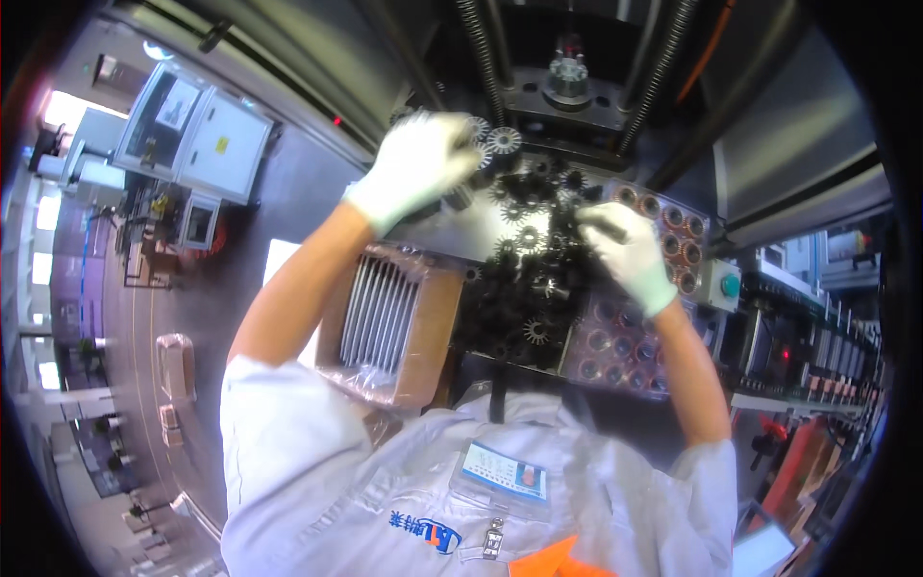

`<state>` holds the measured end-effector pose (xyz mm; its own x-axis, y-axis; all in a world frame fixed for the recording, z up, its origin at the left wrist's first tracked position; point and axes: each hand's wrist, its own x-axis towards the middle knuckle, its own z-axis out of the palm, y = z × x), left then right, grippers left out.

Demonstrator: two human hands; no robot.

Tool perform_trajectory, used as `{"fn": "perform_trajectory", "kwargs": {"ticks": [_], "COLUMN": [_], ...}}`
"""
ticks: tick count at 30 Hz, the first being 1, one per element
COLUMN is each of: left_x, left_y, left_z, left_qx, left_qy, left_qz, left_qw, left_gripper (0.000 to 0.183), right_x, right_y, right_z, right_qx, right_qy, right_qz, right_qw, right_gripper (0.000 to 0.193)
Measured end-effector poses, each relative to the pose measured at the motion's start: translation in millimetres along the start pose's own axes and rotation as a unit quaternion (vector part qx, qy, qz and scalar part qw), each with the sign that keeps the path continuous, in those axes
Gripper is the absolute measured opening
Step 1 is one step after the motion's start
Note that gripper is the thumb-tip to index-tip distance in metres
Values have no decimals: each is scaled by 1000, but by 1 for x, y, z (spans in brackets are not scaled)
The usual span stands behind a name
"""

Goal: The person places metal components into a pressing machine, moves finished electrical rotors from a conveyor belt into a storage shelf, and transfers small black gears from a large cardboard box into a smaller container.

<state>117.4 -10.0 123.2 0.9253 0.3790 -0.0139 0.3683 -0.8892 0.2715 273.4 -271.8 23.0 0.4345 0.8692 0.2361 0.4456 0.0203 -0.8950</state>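
Observation:
My left hand [418, 163], in a white glove, is at the far left of the worktable, its fingers curled and slightly blurred. Whatever they hold is hidden. Right beside its fingertips stand toothed metal cores [503, 141] with slotted, star-like ends. My right hand [627, 248], also white-gloved, is bent over the right side of a heap of dark toothed pieces [529, 238]. Its thumb and fingers close around something dark that I cannot make out. Next to that hand lies a tray of round copper-coloured rings [673, 231], and a second ring tray [615, 351] is nearer to me.
An open cardboard box [433, 332] holds a row of metal shafts [378, 313] at the left. Behind the table rises a press with a metal tool head [567, 79] and coil springs [486, 58]. A green button box [726, 286] stands at the right.

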Motion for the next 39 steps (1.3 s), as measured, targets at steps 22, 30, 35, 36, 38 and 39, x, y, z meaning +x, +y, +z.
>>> {"fn": "perform_trajectory", "kwargs": {"ticks": [22,30,35,36,38,39], "left_x": [-255,-333,-243,-200,-121,-78], "left_y": [-163,-158,-120,-99,-65,-58], "left_z": [201,194,128,108,94,100], "left_qx": [-349,-544,-620,-610,-528,-430], "left_qy": [122,-90,-2,-17,22,74], "left_qz": [-294,-341,-297,-286,-175,-110], "left_qw": [881,761,726,739,831,893], "left_gripper": [32,31,48,49,57,52], "right_x": [216,212,172,173,173,174], "right_y": [20,-8,-8,-2,6,9], "right_z": [-17,-10,0,-7,-13,-13], "right_qx": [14,-406,-437,-428,-422,-399], "right_qy": [254,190,99,108,115,128], "right_qz": [109,-18,32,23,12,-5], "right_qw": [961,894,894,897,899,908], "right_gripper": [32,44,51,50,47,46]}}
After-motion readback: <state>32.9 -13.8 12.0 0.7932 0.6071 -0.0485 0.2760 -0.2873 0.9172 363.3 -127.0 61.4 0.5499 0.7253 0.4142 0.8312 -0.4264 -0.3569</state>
